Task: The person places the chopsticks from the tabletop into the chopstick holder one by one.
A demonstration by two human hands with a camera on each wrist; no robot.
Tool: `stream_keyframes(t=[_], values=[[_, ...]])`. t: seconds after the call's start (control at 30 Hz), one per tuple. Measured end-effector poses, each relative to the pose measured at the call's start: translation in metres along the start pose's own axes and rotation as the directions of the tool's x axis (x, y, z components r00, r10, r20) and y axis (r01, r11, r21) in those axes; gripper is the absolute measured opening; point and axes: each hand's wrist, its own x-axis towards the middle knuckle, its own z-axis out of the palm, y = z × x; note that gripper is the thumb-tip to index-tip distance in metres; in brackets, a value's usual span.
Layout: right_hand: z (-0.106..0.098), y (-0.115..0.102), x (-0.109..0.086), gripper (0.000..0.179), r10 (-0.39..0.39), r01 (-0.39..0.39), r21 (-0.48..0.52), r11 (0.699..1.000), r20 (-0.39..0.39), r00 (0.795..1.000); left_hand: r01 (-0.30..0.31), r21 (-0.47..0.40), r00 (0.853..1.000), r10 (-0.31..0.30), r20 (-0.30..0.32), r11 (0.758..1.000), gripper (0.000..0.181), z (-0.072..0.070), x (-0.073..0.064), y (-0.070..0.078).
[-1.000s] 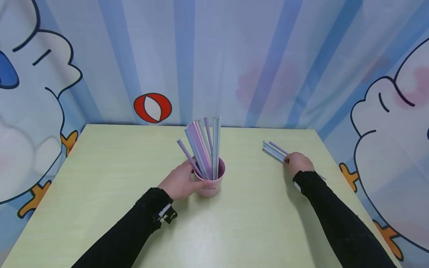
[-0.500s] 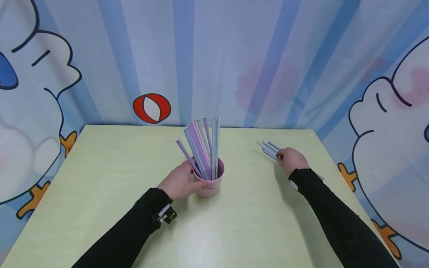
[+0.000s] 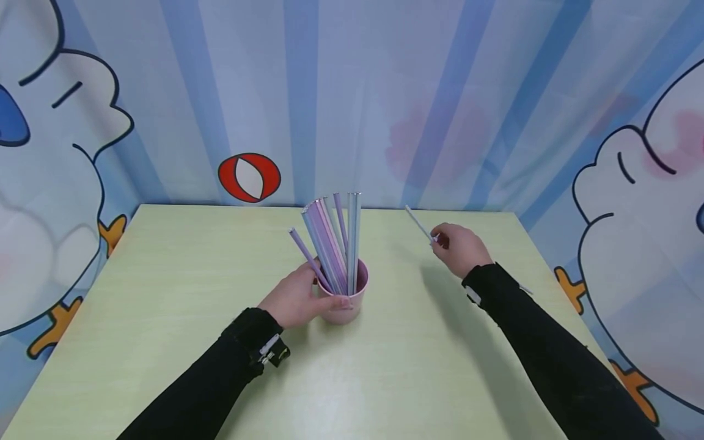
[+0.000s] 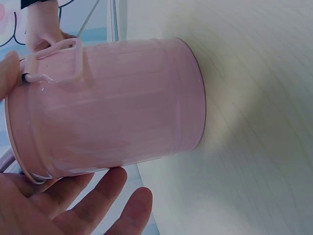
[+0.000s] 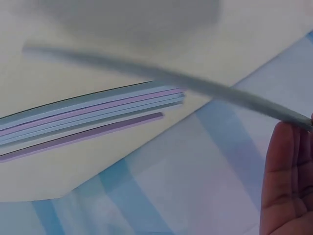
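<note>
Our left hand [image 3: 299, 296] grips the pink cup [image 4: 117, 107] on the surface [image 3: 165, 293], our right hand [image 3: 461, 249] pinches a straw [image 3: 419, 222] aloft, well apart, and slackening our left grip could let the leaning bundle [image 3: 330, 245] tip the cup.

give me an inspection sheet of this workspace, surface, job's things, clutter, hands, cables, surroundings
Surface: table, pale, with shadows beside the hands.
Job's things: pink cup, upright, with a bunch of straws leaning in it; loose straws roughly side by side on the table near an edge, mostly hidden by the right arm in the head view; one held straw, apart from the cup.
Clutter: nothing seen.
Left hand: holds the cup near its rim.
Right hand: pinches the held straw with its fingers.
Cables: nothing seen.
Surroundings: blue striped curtain with cartoon figures.
</note>
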Motion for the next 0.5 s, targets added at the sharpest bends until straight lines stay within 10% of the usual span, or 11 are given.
stream_keyframes(t=[0.5], values=[[-0.023, -0.054, 0.012, 0.026, -0.004, 0.033, 0.325, 0.945, -0.090, 0.996, 0.000, -0.003, 1.000, 0.000, 0.004, 1.000, 0.087, -0.001, 0.000, 0.000]])
